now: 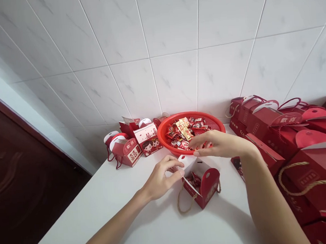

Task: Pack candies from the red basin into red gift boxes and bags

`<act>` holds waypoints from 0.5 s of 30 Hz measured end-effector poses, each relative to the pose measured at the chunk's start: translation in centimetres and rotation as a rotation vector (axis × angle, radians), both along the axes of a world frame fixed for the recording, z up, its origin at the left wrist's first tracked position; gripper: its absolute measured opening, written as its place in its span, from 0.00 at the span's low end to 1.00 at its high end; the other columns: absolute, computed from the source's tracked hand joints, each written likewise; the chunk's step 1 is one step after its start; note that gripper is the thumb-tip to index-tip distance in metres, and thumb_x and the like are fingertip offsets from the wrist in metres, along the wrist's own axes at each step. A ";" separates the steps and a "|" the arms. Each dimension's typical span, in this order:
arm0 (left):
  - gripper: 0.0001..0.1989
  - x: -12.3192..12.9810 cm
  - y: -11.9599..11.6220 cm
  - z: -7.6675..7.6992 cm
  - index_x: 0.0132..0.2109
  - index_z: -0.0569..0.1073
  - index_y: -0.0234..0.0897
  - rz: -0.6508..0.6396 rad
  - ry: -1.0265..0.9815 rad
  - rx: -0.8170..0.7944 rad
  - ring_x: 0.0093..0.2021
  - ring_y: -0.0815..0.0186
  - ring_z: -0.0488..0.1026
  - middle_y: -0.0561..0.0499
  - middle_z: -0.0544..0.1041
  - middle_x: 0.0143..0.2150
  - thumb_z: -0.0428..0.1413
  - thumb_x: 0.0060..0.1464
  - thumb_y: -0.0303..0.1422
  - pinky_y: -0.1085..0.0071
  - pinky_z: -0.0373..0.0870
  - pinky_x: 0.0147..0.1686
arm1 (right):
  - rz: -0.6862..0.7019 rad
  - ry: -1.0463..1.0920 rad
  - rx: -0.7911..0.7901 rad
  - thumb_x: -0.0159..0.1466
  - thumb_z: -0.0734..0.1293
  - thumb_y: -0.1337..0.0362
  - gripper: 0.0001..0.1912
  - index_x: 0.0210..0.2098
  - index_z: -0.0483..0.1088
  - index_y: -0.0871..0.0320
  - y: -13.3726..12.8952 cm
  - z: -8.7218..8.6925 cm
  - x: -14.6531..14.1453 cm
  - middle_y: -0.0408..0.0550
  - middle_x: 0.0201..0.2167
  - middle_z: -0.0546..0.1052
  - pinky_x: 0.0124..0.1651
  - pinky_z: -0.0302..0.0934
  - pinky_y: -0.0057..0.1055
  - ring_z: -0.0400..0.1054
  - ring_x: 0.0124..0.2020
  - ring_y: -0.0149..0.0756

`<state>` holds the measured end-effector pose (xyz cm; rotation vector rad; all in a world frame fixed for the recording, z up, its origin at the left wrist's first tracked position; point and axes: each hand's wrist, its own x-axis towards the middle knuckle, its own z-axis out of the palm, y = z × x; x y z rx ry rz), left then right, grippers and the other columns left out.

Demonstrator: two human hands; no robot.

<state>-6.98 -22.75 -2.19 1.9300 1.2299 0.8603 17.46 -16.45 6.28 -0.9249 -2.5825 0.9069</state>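
Currently reaching around an open red box (210,183), set on the white bench (148,227) and taken as the centre of the dial, with red-wrapped pieces inside and a rope handle (180,208) at about half past seven. Bringing the left hand (162,176) in from between nine and ten o'clock, with thumb and fingers curved at the white flap (184,160); impossible to tell whether gripping or merely touching. Holding the right hand (219,144) at one o'clock, released, with fingers loosely parted over the near edge of a red basket (162,135) of wrapped sweets (181,128) at twelve. At ten, beside the basket, printed boxes (131,152) standing grouped. Between two and three, stacked red boxes (280,128). Beyond the basket, a tiled wall (170,25)
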 end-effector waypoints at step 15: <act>0.18 -1.3 -0.7 0.7 0.47 0.80 0.41 -0.029 0.174 0.027 0.42 0.60 0.76 0.47 0.73 0.44 0.57 0.58 0.47 0.62 0.75 0.46 | -0.431 -0.254 -0.035 0.58 0.71 0.46 0.28 0.51 0.72 0.57 -5.8 -2.1 2.4 0.54 0.48 0.78 0.41 0.63 0.34 0.73 0.44 0.47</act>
